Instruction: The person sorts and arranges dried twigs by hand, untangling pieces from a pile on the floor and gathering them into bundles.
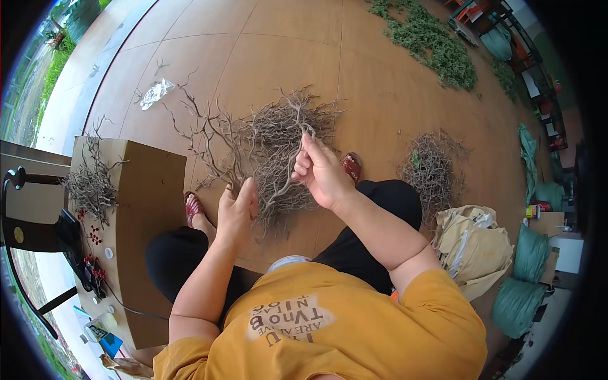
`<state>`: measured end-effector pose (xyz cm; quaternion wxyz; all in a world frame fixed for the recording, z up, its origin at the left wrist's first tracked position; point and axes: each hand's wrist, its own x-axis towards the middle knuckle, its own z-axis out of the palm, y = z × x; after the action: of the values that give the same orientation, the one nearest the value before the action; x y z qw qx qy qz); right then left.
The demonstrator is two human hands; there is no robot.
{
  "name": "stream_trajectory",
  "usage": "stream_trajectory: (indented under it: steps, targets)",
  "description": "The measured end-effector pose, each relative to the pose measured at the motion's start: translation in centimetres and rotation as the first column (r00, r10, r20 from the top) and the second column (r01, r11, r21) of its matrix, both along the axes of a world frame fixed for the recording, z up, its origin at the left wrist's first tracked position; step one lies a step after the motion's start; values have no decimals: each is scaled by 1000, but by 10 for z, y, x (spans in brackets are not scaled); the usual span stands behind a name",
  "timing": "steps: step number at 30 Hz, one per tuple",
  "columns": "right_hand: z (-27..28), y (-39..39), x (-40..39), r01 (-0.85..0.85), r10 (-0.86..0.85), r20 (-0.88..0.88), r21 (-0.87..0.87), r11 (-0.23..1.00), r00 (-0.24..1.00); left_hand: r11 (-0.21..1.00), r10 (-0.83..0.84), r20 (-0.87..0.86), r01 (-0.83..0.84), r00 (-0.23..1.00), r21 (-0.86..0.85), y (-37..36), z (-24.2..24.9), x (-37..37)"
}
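My left hand [237, 210] is closed around the lower ends of a bundle of bare, twisted branches [218, 142], which fan out upward and to the left. Between the thumb and fingers of my right hand [323, 172] is a single forked twig [298, 114], its upper end spreading above the fist. Beneath both hands a large heap of grey-brown twigs [272, 130] lies on the floor between my feet. The lower part of the held twig is hard to tell from the heap behind it.
A cardboard box [149, 183] at left carries a small twig bunch [92, 187] and cables. Another twig pile [434, 171] lies right, near a crumpled tan sack [475, 244]. Green leafy cuttings [430, 44] spread at the back. Clear plastic [156, 94] lies on the floor.
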<state>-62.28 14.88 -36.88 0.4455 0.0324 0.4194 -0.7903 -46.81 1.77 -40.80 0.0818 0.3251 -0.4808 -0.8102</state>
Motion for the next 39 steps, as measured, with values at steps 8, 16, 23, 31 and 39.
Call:
stream_trajectory:
  steps: [8,16,23,31,39]
  targets:
    - [-25,-16,22,74,-17,-414,123,990,910,983,-72,-38,78,997,168,43,11,-16]
    - [-23,-15,16,-30,48,-352,58,998,935,962,-188,-52,194,981,191,42,7,-14]
    - [-16,-11,15,-91,86,-226,-11,996,970,958,72,-11,-66,997,279,37,24,-19]
    - [-7,-7,3,93,-96,-37,-60,994,995,959,-220,-171,245,960,140,37,32,-21]
    - [29,38,-96,541,-559,-110,-155,826,822,920,-281,-262,337,923,200,22,40,9]
